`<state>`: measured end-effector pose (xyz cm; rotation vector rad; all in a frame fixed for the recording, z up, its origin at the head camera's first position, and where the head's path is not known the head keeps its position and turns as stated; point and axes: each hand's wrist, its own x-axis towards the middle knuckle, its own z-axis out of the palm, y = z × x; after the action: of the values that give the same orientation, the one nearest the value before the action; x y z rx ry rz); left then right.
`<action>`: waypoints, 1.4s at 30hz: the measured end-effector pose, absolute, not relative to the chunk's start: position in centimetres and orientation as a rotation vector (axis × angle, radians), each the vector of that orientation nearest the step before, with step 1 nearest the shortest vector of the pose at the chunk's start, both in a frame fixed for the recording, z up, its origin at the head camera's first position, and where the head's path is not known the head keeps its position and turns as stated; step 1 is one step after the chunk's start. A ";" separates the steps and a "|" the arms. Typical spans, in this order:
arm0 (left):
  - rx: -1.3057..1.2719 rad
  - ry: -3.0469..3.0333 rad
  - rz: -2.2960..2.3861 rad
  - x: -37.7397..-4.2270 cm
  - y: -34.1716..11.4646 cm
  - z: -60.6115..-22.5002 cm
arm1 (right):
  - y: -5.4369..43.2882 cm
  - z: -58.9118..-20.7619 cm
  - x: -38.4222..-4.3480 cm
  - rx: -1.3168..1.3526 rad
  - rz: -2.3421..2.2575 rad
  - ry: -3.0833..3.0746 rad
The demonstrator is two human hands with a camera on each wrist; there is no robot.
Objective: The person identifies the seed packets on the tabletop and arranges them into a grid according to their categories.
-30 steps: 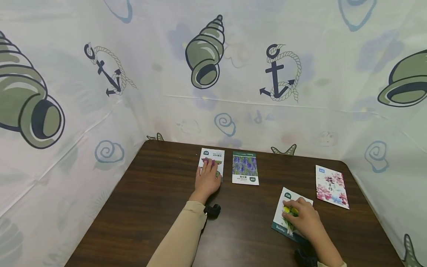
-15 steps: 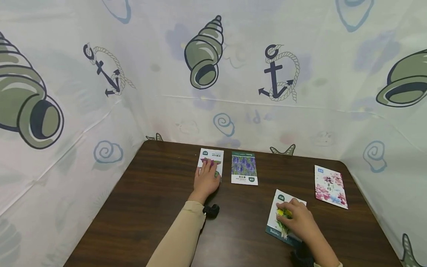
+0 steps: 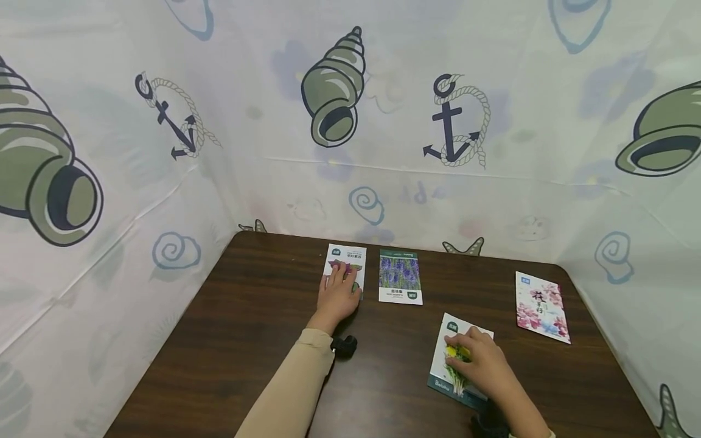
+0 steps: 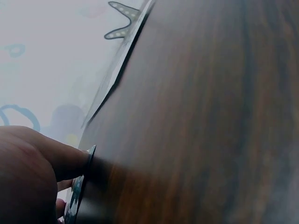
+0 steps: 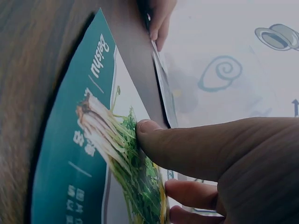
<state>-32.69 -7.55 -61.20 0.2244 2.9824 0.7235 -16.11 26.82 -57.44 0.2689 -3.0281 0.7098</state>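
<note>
My left hand [image 3: 336, 300] lies over a white seed packet [image 3: 346, 250] with a purple picture near the table's back edge. Its fingers stretch across the packet's face, and in the left wrist view the thumb [image 4: 70, 161] touches its edge. My right hand [image 3: 482, 362] presses on a white and green seed packet [image 3: 440, 364] showing a leafy vegetable and yellow flowers. Thumb and fingers are spread on its front, partly covering the picture; in the right wrist view the thumb [image 5: 161, 137] lies straight against the packet's face.
A lavender-flower seed packet [image 3: 400, 277] lies just right of the left hand's packet. Farther right rests a packet with pink blossoms [image 3: 539, 307]. The dark wooden table [image 3: 235, 340] is bordered by a printed white curtain [image 3: 263, 109] behind and at both sides.
My right hand has slid the vegetable packet left and slightly toward me, away from the pink blossom packet. The left hand has stayed on its packet.
</note>
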 end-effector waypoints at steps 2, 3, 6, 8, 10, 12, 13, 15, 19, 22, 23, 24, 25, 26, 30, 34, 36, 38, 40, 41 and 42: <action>0.231 2.982 0.708 -32.9 -7.6 -61.3 | 26.6 -57.4 -16.1 0.269 0.708 -3.025; 0.232 2.983 0.702 -33.0 -7.6 -61.4 | 26.5 -57.4 -16.2 0.266 0.707 -3.025; 0.230 2.976 0.686 -33.0 -7.6 -61.2 | 26.0 -57.4 -16.1 0.258 0.718 -3.031; 0.231 2.970 0.681 -32.9 -7.6 -61.0 | 25.6 -57.5 -16.1 0.244 0.722 -3.042; 0.234 2.968 0.687 -32.7 -7.6 -60.7 | 25.2 -57.5 -16.0 0.239 0.725 -3.054; 0.235 2.964 0.690 -32.6 -7.5 -60.5 | 24.8 -57.4 -16.0 0.243 0.723 -3.059; 0.240 2.963 0.698 -32.6 -7.5 -60.4 | 24.7 -57.4 -16.0 0.246 0.720 -3.059; 0.250 2.958 0.710 -32.7 -7.5 -60.5 | 24.4 -57.4 -16.1 0.257 0.723 -3.057; 0.258 2.946 0.705 -33.1 -7.5 -61.0 | 23.7 -57.5 -16.2 0.277 0.729 -3.054; 0.251 2.938 0.687 -33.3 -7.7 -61.4 | 22.9 -57.7 -16.2 0.289 0.734 -3.046; 0.249 2.934 0.689 -33.3 -7.8 -61.4 | 22.5 -57.9 -16.2 0.296 0.733 -3.042; 0.247 2.929 0.688 -33.4 -7.8 -61.5 | 22.1 -58.0 -16.2 0.303 0.736 -3.038; 0.247 2.923 0.691 -33.4 -7.9 -61.5 | 21.7 -58.1 -16.2 0.310 0.733 -3.033; 0.244 2.916 0.685 -33.4 -8.0 -61.5 | 21.2 -58.2 -16.2 0.317 0.727 -3.029; 0.246 2.889 0.699 -33.6 -8.3 -61.2 | 19.2 -58.5 -16.3 0.366 0.699 -3.022; 0.259 2.843 0.700 -33.8 -8.4 -61.1 | 17.6 -58.6 -16.5 0.419 0.647 -3.011; 0.265 2.821 0.702 -34.0 -8.5 -61.1 | 17.1 -58.4 -16.6 0.445 0.629 -3.002; 0.273 2.807 0.711 -34.1 -8.4 -61.1 | 16.7 -58.3 -16.6 0.464 0.618 -2.995; 0.275 2.800 0.719 -34.3 -8.5 -61.2 | 16.4 -58.1 -16.7 0.484 0.628 -2.987; 0.277 2.798 0.726 -34.3 -8.5 -61.2 | 16.3 -58.0 -16.7 0.490 0.629 -2.983; 0.278 2.798 0.726 -34.4 -8.5 -61.2 | 16.2 -57.9 -16.8 0.496 0.634 -2.978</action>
<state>-34.39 -8.49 -61.17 0.2781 2.7985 0.7259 -16.76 16.16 -57.93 0.4965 -2.9783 0.6335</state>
